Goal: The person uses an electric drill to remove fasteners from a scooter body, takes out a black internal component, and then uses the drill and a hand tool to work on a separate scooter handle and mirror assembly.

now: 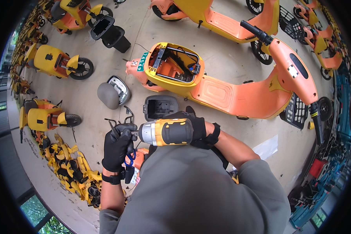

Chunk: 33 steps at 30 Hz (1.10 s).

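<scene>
My right hand (199, 130), in a black glove, grips a yellow and black cordless impact driver (165, 132) lying crosswise before my chest. Its silver nose points left. At that nose my left hand (119, 146), also gloved in black, has its fingers closed; what they pinch is hidden. A thin black bent bracket (128, 114) shows just beyond the left fingers. In front of me stands an orange and yellow scooter (218, 91) with its seat off and the frame compartment (175, 64) exposed. On the floor between us sits a black plastic bin (160, 107).
A grey scooter seat (110, 95) lies on the floor to the left, with another black bin (111, 33) farther off. More scooters (52, 58) stand left and beyond. A heap of yellow parts (72, 163) lies at lower left. White paper (266, 149) lies right.
</scene>
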Tool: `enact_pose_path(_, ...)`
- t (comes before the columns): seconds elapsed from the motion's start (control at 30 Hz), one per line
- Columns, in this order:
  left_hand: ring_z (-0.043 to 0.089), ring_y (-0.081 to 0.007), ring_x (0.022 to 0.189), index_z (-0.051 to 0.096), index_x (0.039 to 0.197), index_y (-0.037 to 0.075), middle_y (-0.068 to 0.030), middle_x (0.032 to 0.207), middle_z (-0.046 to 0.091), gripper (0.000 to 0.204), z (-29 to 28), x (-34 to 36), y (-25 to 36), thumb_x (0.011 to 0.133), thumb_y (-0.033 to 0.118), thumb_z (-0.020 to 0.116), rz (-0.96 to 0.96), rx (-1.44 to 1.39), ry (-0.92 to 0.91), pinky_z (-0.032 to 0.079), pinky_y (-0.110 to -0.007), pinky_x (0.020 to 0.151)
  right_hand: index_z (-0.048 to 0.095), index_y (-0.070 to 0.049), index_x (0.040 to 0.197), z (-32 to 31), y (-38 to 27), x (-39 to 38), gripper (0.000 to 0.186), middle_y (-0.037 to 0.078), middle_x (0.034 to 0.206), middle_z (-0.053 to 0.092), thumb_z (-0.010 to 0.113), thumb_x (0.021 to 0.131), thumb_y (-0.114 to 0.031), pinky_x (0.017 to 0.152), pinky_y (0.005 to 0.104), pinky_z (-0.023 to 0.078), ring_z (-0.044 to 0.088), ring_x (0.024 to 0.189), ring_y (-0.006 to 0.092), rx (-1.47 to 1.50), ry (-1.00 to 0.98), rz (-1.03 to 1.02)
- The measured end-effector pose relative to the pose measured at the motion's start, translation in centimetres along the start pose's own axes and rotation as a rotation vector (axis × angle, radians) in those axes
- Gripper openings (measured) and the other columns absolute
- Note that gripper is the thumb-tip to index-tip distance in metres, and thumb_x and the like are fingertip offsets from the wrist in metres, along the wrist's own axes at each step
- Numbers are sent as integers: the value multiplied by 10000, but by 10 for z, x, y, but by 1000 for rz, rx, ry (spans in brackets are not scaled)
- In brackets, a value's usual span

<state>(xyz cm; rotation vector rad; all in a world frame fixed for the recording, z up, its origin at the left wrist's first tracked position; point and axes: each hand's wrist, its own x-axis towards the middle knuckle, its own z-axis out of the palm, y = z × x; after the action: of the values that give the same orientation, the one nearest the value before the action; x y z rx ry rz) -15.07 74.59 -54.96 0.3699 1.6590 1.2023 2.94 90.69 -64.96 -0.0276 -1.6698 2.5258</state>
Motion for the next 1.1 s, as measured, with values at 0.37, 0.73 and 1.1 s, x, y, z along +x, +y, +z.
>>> enact_pose_path(0.37, 439, -48, 469, 547, 959, -13, -35, 688, 553, 203, 14, 9, 5, 840, 148, 512, 44, 77, -92, 344, -174, 436, 516, -10, 1079, -8, -2, -23, 392, 61, 1080, 558, 642, 711, -57, 855, 245, 403, 508, 925, 100, 23, 17, -55)
enact_pose_path(0.73, 404, -40, 419, 533, 1030, -19, -44, 675, 550, 301, 44, 9, 31, 901, 226, 413, -4, -87, -242, 321, -163, 391, 510, -34, 1115, -41, 9, -50, 381, 67, 1080, 560, 614, 750, -77, 840, 272, 421, 543, 933, 152, -682, 32, -187)
enact_pose_path(1.1, 414, -22, 420, 546, 1026, -12, -16, 652, 550, 329, 48, 5, 33, 898, 264, 420, 47, -56, -272, 339, -157, 393, 527, -50, 1081, -38, -30, -62, 368, 54, 1017, 574, 628, 733, -114, 792, 274, 433, 557, 886, 160, -822, 267, -115)
